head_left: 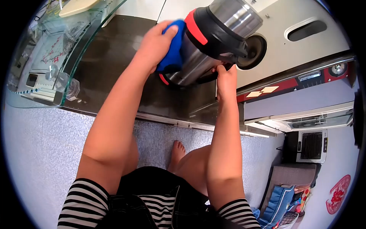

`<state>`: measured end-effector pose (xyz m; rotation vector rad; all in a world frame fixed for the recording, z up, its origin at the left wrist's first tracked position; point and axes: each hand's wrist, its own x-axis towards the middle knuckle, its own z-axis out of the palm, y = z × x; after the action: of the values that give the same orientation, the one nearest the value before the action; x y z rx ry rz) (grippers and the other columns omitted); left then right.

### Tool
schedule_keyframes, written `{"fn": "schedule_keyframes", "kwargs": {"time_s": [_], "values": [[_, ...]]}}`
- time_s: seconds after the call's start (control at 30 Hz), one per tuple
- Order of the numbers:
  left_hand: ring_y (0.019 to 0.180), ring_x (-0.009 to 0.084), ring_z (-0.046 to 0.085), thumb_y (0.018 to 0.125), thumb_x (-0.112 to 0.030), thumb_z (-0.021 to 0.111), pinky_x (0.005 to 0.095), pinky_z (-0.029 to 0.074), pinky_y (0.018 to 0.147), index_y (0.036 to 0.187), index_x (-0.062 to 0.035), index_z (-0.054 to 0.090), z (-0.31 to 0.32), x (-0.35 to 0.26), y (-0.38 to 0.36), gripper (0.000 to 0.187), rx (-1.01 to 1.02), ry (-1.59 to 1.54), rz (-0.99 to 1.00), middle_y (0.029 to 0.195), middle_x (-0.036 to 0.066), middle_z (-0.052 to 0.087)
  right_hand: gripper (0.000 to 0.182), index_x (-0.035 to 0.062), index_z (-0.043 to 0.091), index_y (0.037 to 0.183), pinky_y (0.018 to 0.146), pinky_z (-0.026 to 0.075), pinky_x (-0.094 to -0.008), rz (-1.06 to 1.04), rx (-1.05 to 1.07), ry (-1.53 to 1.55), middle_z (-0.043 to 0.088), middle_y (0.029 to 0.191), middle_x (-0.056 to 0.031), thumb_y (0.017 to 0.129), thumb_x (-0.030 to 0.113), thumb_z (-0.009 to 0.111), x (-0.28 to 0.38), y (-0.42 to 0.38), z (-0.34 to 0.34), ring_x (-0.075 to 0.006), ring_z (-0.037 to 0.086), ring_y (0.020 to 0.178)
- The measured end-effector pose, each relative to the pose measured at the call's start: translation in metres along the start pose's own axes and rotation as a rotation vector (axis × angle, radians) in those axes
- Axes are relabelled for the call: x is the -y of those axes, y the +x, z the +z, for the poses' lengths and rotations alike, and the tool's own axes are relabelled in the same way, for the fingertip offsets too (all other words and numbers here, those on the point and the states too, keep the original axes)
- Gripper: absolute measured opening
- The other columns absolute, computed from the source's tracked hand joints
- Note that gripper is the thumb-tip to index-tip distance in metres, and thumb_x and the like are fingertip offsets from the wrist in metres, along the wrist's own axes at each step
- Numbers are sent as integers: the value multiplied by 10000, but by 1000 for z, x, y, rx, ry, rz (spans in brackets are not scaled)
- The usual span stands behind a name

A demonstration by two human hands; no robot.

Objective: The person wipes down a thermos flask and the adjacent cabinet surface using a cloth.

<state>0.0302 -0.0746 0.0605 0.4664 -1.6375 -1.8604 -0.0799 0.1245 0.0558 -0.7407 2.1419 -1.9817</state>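
A large stainless steel thermos with a black and red collar and a steel top stands on the dark counter, looking tilted in this view. My left hand is closed on a blue cloth, which lies against the left side of the thermos. On the other side, my right hand has its fingers curled round the black handle of the thermos. Part of that handle and the right fingertips are hidden.
A curved glass shelf juts out at the left, with a clear glass stopper-like piece near its edge. A white panel with a round black recess rises at the right. Farther right, a blue bag lies near the wall.
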Motion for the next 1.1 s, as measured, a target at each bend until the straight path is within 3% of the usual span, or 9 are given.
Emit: {"fn": "schedule_keyframes", "kwargs": {"time_s": [0.03,0.17,0.27,0.33,0.43,0.6,0.67,0.8,1.1], "values": [[1031,304,666,977,-327,592,372,508,915,1311,-62,631,3,-8,-4,428,15,-209,26,1158,200,692,213,18,542,1101,768,467,-308,0,19,23,550,917,-45,901,-43,502,-1,2,0,-145,533,785],[1053,348,660,990,-336,567,401,503,926,1287,-47,639,7,12,-1,420,-54,-30,104,1178,229,680,208,11,550,1091,755,466,-301,17,2,47,549,924,-43,895,-48,507,-1,2,1,-143,529,783],[1020,309,680,1026,-301,543,399,520,914,1318,-42,603,0,43,12,395,-90,410,93,1175,191,691,278,34,529,1172,704,458,-295,13,-18,25,571,916,-41,914,-59,487,-2,3,2,-130,517,746],[1101,438,636,1016,-321,522,487,497,949,1271,-34,613,-5,60,17,394,-23,816,-104,1233,278,644,279,32,529,1178,705,458,-294,15,-16,28,573,920,-42,917,-58,486,-4,3,1,-128,519,749],[1152,480,580,1006,-318,512,531,481,949,1230,-36,625,-3,72,13,377,-26,917,-200,1249,306,614,274,30,530,1181,706,459,-291,14,-14,28,576,926,-42,923,-53,488,-7,5,1,-125,524,756],[1134,428,602,1021,-315,490,485,486,974,1265,-32,576,9,41,1,383,-130,761,-3,1210,262,623,245,29,537,1171,713,461,-288,0,-29,-30,578,934,-40,938,-35,501,-6,2,2,-123,525,754],[1112,424,591,1024,-288,488,474,474,969,1277,-27,561,18,25,-12,370,-282,417,124,1213,260,602,245,31,543,1171,739,467,-293,24,-67,-40,577,957,-40,936,-30,515,0,0,6,-131,532,779],[1148,398,539,1039,-257,476,463,441,1003,1319,-25,519,36,30,-21,366,-460,223,214,1265,268,529,239,34,540,1152,801,460,-292,45,-82,-50,580,995,-40,925,-37,526,6,-8,7,-138,541,845],[1112,407,547,1050,-274,459,463,440,996,1337,-40,500,32,27,-15,373,-555,207,232,1265,248,499,163,48,566,1084,900,447,-286,142,394,105,654,988,-43,946,40,654,29,-44,-11,-124,581,930]]}}
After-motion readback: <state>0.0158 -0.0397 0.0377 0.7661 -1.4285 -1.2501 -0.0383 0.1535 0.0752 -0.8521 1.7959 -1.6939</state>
